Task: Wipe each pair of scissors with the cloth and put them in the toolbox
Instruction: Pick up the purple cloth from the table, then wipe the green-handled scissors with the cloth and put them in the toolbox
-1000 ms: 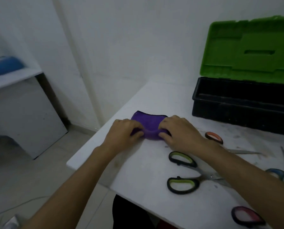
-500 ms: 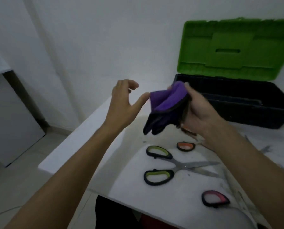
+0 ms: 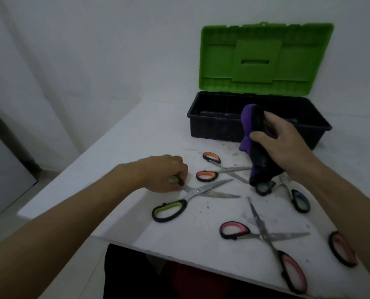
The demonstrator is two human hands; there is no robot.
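My right hand grips a purple cloth, held above the white table in front of the toolbox. My left hand curls round the upper handle of the green-handled scissors, which lie open on the table. Orange-handled scissors lie just beyond them. Blue-handled scissors are partly hidden under the cloth. Pink-handled scissors lie open near the front edge. The black toolbox stands open at the back with its green lid upright.
Another pink handle shows at the right beside my forearm. The table's front edge runs close below the pink scissors, with a dark shape under it. A white wall stands behind the toolbox, and floor lies to the left.
My right hand has lifted the cloth off the table and carried it right, toward the toolbox. My left hand let go of the cloth, dropped down and took hold of the green scissors' handle.
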